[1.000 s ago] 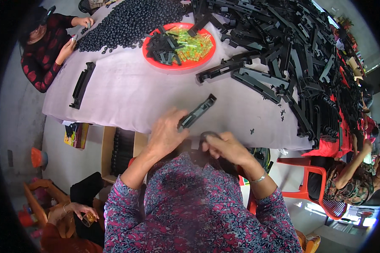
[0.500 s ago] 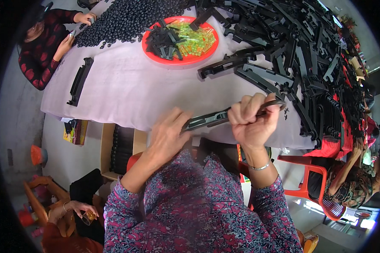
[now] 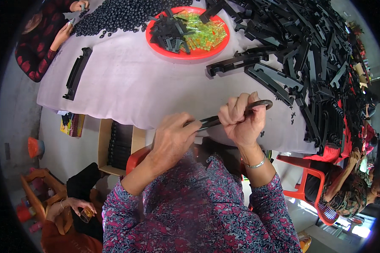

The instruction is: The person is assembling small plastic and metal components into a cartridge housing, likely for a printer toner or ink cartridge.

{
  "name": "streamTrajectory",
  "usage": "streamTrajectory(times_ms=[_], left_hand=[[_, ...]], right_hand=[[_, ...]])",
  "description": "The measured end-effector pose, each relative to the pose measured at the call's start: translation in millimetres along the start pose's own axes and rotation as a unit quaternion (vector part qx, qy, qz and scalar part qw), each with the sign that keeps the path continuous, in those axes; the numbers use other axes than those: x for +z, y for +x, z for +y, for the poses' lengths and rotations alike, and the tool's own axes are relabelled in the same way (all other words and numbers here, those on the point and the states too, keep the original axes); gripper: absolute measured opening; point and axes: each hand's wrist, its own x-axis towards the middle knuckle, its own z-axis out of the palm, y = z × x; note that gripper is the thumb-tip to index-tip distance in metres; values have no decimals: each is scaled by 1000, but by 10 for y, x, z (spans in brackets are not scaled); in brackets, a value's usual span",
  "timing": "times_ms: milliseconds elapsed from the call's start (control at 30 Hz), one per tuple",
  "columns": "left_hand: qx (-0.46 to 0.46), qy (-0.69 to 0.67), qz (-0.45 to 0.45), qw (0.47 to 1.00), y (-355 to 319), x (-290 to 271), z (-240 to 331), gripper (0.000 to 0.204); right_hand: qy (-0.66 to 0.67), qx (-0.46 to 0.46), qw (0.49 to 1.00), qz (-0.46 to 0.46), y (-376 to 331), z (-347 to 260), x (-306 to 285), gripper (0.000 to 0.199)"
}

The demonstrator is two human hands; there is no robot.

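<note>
The left hand (image 3: 175, 134), back upward, grips one narrow black part (image 3: 207, 122), covering its end, near the front edge of the tabletop (image 3: 126, 84); the right hand (image 3: 242, 120), raised with fingers curled, clenches one dark looped tool (image 3: 264, 103). Beyond sit one red plate (image 3: 218, 49) of small pieces (image 3: 204, 36), one lone black strip (image 3: 77, 74) leftward, and an uncountable black heap (image 3: 308, 59) rightward.

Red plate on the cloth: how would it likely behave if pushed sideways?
The red plate would probably slide rather than roll, since it sits flat on the cloth. The black pieces and yellow-green pieces piled loosely on it may shift or spill. Its smooth, even rim suggests fairly stiff plastic.
</note>
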Motion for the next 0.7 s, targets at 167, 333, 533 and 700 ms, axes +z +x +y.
streamTrajectory(times_ms=[167, 333, 533, 700], left_hand=[[0, 23, -12, 1000, 22, 40, 31, 22], [-14, 33, -15, 999, 24, 54, 94, 25], [12, 42, -18, 999, 25, 52, 80, 23], [-72, -85, -92, 990, 178, -82, 50, 16]], right_hand=[[-28, -8, 998, -54, -34, -18, -50, 42], [-37, -36, 999, -18, -68, -42, -118, 44], [-23, -25, 999, -35, -52, -69, -174, 44], [-9, -20, 1000, -19, -52, -86, -152, 49]])
